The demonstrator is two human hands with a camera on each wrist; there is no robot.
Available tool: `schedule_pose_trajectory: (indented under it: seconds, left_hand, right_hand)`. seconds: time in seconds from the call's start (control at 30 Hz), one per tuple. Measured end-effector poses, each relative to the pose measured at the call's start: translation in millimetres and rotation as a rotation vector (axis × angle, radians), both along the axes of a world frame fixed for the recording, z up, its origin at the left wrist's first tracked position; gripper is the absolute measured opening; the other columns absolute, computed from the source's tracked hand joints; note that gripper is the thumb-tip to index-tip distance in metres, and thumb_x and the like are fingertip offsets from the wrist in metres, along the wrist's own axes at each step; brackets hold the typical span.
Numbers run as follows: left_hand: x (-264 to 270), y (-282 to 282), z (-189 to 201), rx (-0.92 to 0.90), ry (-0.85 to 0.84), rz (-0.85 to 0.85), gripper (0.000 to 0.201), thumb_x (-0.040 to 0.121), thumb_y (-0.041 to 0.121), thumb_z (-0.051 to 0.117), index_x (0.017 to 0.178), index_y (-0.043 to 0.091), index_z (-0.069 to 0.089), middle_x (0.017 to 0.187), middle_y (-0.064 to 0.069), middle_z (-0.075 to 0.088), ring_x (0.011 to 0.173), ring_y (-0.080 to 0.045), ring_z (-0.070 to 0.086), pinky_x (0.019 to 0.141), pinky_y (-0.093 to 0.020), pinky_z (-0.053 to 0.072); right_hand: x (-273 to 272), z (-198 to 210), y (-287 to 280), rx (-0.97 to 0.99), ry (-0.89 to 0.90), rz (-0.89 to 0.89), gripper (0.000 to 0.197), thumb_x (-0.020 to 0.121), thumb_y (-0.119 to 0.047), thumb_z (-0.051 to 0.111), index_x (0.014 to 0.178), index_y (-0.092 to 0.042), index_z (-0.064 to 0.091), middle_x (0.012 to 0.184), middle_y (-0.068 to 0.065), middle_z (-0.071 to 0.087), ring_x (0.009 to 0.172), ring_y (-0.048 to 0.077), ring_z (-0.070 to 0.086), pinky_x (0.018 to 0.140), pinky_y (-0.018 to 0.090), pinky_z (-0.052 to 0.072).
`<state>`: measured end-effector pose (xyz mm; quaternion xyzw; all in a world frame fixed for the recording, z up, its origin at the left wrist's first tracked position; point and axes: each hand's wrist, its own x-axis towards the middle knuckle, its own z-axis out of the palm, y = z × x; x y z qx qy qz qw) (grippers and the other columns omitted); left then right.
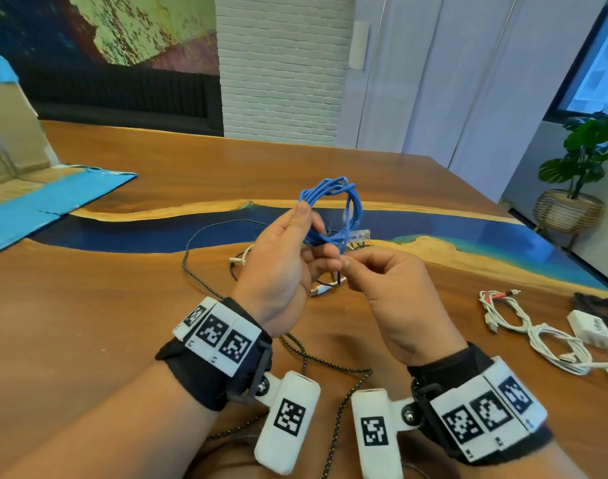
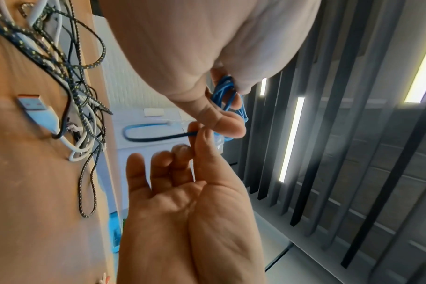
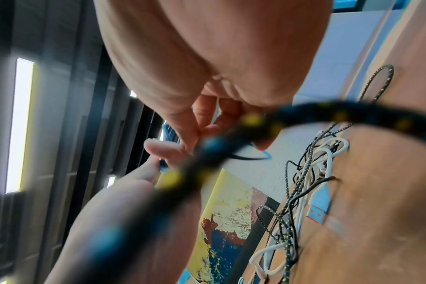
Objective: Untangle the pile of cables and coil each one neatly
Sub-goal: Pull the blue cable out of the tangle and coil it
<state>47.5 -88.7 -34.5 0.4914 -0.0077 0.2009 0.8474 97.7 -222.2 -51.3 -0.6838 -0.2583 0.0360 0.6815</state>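
Note:
A blue cable (image 1: 330, 209) is gathered into a small coil held up above the table. My left hand (image 1: 295, 236) grips the coil's lower left side, thumb on top. My right hand (image 1: 345, 264) pinches the cable's loose tail just below the coil. Its clear plug (image 1: 359, 234) sticks out to the right. The left wrist view shows the left hand (image 2: 226, 115) round the blue coil (image 2: 227, 96) and the right hand (image 2: 197, 134) pinching the tail. A tangled pile of white and black cables (image 1: 247, 257) lies on the table under the hands.
A black braided cable (image 1: 330, 371) trails from the pile toward me and blurs across the right wrist view (image 3: 304, 113). Coiled white cables (image 1: 544, 337) and a white charger (image 1: 589, 328) lie at the right. An opened cardboard box (image 1: 36, 188) sits far left.

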Motion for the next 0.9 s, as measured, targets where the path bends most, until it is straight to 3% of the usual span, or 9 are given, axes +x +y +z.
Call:
schedule_pose_trajectory:
  seconds: [0.07,0.2,0.27,0.37,0.43,0.57,0.67,0.8,0.9]
  left_hand:
    - [-1,-2,0,-0.026,0.011,-0.048,0.036,0.107,0.035,0.04,0.088,0.009,0.055,0.064,-0.006,0.055,0.056,-0.014,0.058,0.054,-0.021,0.053]
    - [-1,-1,2,-0.07,0.013,-0.089,0.035,0.107,0.031,0.041,0.091,0.006,0.06,0.075,-0.01,0.064,0.061,-0.015,0.062,0.056,-0.021,0.055]
    - [-1,-1,1,-0.064,0.017,-0.106,0.033,0.107,0.028,0.043,0.093,0.005,0.062,0.08,-0.011,0.068,0.063,-0.016,0.066,0.058,-0.022,0.057]
    - [0,0,-2,-0.022,0.023,-0.108,0.03,0.105,0.025,0.046,0.093,0.005,0.064,0.084,-0.011,0.071,0.067,-0.017,0.069,0.062,-0.023,0.059]
    - [0,2,-3,0.01,0.033,-0.088,0.027,0.105,0.024,0.048,0.094,0.006,0.065,0.086,-0.01,0.073,0.068,-0.018,0.069,0.062,-0.023,0.058]
    - [0,4,-5,0.095,0.068,-0.051,0.019,0.102,0.021,0.055,0.105,0.008,0.068,0.088,-0.01,0.072,0.064,-0.019,0.067,0.056,-0.023,0.056]
    - [2,5,-6,0.162,0.1,0.0,0.019,0.1,0.019,0.06,0.114,0.006,0.064,0.088,-0.014,0.07,0.059,-0.02,0.065,0.052,-0.024,0.054]
    - [5,6,-10,0.222,0.116,0.096,0.017,0.097,0.015,0.066,0.107,0.015,0.052,0.081,-0.015,0.068,0.052,-0.021,0.061,0.046,-0.026,0.05]
    - [5,9,-12,0.383,0.115,0.165,0.013,0.094,0.01,0.07,0.092,0.014,0.058,0.081,-0.006,0.062,0.058,-0.016,0.06,0.046,-0.026,0.046]
  right_hand:
    - [-3,0,3,0.04,-0.027,-0.029,0.012,0.094,-0.006,0.068,0.088,-0.01,0.077,0.074,-0.005,0.075,0.07,0.0,0.067,0.067,0.016,0.052]
    - [-4,0,8,0.164,0.001,-0.094,0.016,0.097,-0.004,0.063,0.1,-0.012,0.077,0.092,0.005,0.079,0.088,0.018,0.075,0.081,0.031,0.061]
    - [-3,2,7,0.257,0.085,-0.082,0.018,0.097,-0.003,0.062,0.108,-0.008,0.075,0.098,0.007,0.079,0.094,0.022,0.075,0.084,0.032,0.06]
    - [-6,6,3,0.407,0.27,0.063,0.019,0.098,-0.003,0.057,0.105,-0.006,0.074,0.099,0.01,0.076,0.089,0.019,0.071,0.079,0.027,0.059]
    - [-6,9,1,0.45,0.359,0.133,0.019,0.094,-0.012,0.061,0.105,-0.005,0.074,0.101,0.014,0.075,0.088,0.02,0.07,0.081,0.03,0.058]
    - [-3,11,-2,0.418,0.38,0.138,0.019,0.081,-0.021,0.07,0.091,-0.007,0.077,0.094,0.016,0.075,0.08,0.021,0.071,0.076,0.031,0.057]
    - [-1,10,-4,0.367,0.383,0.139,0.022,0.078,-0.022,0.071,0.093,-0.007,0.078,0.091,0.011,0.073,0.08,0.018,0.064,0.073,0.031,0.051]
    - [-3,8,-1,0.358,0.408,0.243,0.024,0.08,-0.017,0.067,0.099,-0.002,0.072,0.084,0.01,0.068,0.07,0.016,0.057,0.061,0.026,0.049]
    - [-4,7,-1,0.35,0.402,0.263,0.022,0.079,-0.015,0.067,0.094,0.0,0.069,0.078,0.011,0.067,0.061,0.014,0.051,0.055,0.027,0.048]
